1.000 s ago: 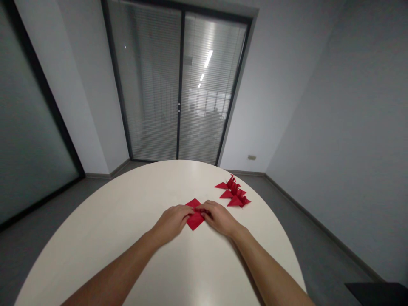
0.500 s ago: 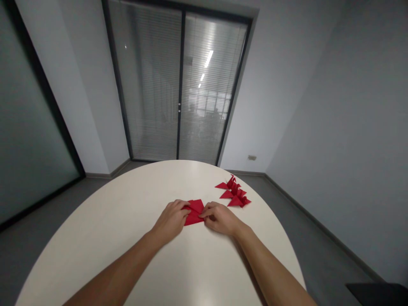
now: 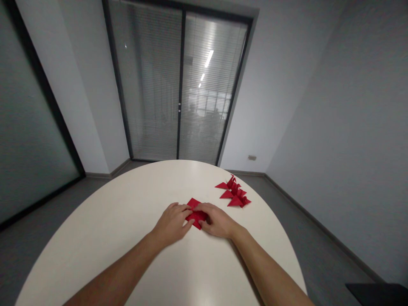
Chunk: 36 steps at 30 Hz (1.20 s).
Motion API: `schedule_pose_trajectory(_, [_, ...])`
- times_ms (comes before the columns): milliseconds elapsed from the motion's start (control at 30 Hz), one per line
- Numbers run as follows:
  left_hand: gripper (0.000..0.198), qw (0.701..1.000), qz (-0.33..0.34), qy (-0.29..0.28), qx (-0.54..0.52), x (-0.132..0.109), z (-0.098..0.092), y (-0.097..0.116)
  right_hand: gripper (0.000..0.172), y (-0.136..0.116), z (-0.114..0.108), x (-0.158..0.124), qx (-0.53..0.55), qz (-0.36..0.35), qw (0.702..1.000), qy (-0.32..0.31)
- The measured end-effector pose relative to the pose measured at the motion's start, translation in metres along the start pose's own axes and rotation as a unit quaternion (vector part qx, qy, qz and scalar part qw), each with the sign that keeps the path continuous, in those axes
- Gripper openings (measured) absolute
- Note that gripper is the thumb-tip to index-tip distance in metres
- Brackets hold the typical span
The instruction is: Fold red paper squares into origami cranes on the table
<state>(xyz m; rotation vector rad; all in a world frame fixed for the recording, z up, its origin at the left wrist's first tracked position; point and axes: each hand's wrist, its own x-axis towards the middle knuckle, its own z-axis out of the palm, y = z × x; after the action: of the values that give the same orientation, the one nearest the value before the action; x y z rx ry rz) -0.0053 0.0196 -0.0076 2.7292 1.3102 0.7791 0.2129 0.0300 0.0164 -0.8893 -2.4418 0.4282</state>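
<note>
Two bare hands are together at a piece of red paper (image 3: 196, 216), which lies on the round white table (image 3: 95, 229), ahead of the person and near the middle of its width. The left hand (image 3: 172, 223) is half open: its fingers rest on the left part of the paper, and its thumb stands apart from them, at the lower left edge. The right hand (image 3: 219, 221) is curved over the right part, with the fingers above and the thumb below; whether it pinches the paper, I cannot tell. One corner of the paper points out beyond the fingers, and the folds between the hands are partly hidden. Beyond the right hand, near but apart from it, stands a close group of red folded figures (image 3: 235, 193) with pointed wings, between this hand and the curved right edge of the table. To the left of the left hand, the white surface extends widely to the left edge. Past the table are the grey floor (image 3: 325, 250), a glass partition (image 3: 153, 93) with blinds, a small wall plate (image 3: 251, 157), and, at the lower right, a black object (image 3: 379, 293).
</note>
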Motion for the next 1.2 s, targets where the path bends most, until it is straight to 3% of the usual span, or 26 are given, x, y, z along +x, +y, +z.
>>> schedule_pose_trajectory(100, [0.027, 1.0, -0.015, -0.013, -0.015, -0.001, 0.001, 0.004, 0.05, 0.005, 0.001, 0.0, -0.001, -0.019, 1.0, -0.01])
schedule_pose_trajectory(267, [0.028, 0.997, 0.022, -0.067, -0.036, -0.002, -0.003, 0.006, 0.038, 0.012, 0.004, -0.002, -0.029, 0.003, 0.999, -0.016])
schedule_pose_trajectory(633, [0.024, 0.99, 0.109, -0.038, -0.083, -0.003, -0.01, 0.007, 0.041, 0.013, 0.003, -0.002, -0.048, 0.022, 0.999, -0.013])
schedule_pose_trajectory(833, [0.023, 0.998, 0.037, -0.013, -0.045, -0.003, -0.001, 0.002, 0.036, 0.018, 0.004, -0.005, -0.057, 0.041, 0.998, 0.006])
schedule_pose_trajectory(1100, [0.012, 0.999, 0.014, -0.026, -0.042, -0.001, -0.003, 0.001, 0.029, 0.016, 0.002, -0.006, -0.037, 0.036, 0.999, -0.004])
schedule_pose_trajectory(1200, [0.006, 0.999, 0.009, -0.032, -0.04, -0.002, -0.004, 0.002, 0.037, 0.014, 0.002, -0.005, -0.019, 0.043, 0.999, 0.006])
